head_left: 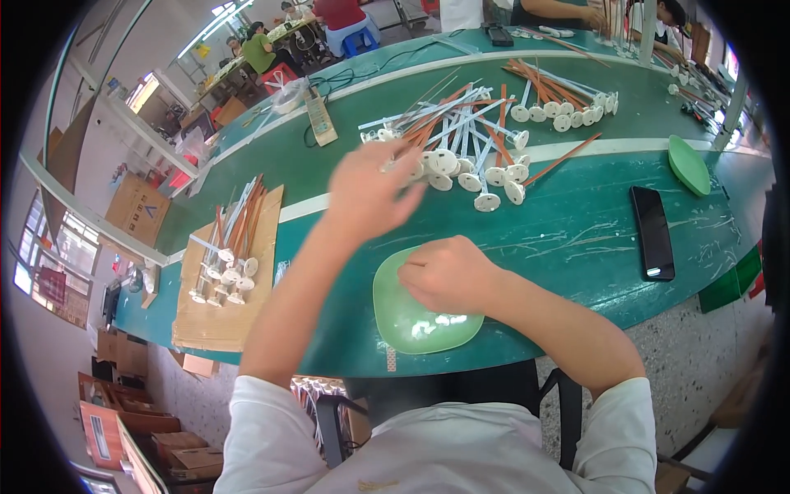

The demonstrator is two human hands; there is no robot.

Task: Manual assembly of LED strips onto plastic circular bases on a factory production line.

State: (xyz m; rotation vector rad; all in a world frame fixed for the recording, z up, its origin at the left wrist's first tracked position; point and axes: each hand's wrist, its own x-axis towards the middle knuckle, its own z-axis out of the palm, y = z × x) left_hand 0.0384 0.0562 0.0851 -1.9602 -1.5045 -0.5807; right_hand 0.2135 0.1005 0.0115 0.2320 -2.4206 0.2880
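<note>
My left hand [370, 193], slightly smeared by motion, reaches over the near edge of a pile of white round-ended parts [444, 160] with white and orange-brown leads. Its thumb and fingers are apart; whether they touch a part I cannot tell. Over a shallow light-green dish [428, 333] my right hand [448, 276] is closed, fingertips pinched together above the dish. Anything between those fingertips is too small or hidden. Another bundle of the same parts [226, 272] lies on a cardboard sheet [193, 325] at the left.
A black phone [652, 233] and a second green dish [689, 166] lie at the right. Farther back are another group of leaded parts [568, 107], a power strip [319, 118] and a plastic bag [288, 95]. A metal post [732, 107] stands far right. Other people work beyond.
</note>
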